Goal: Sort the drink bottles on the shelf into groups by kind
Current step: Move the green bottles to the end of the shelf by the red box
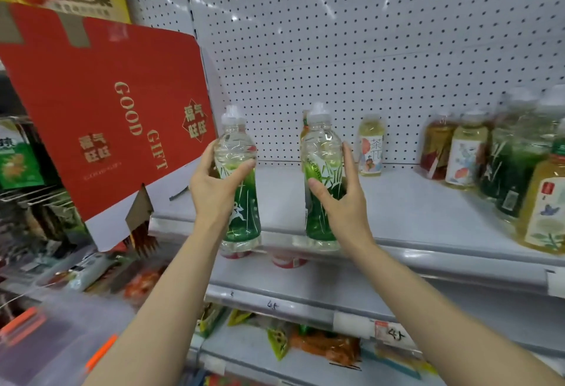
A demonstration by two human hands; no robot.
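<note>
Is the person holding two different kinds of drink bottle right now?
No, the left hand and right hand each grip a matching green-labelled bottle, left bottle and right bottle.

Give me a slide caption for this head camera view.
Left hand and right hand each holding a green sports bottle at the shelf.

Both bare forearms reach up from the lower edge, the left from 7 o'clock, the right from 5 o'clock, converging toward the centre. The left hand [214,183] curls its fingers and thumb around a bottle. The right hand [339,193] wraps thumb and extended fingers around another.
</note>
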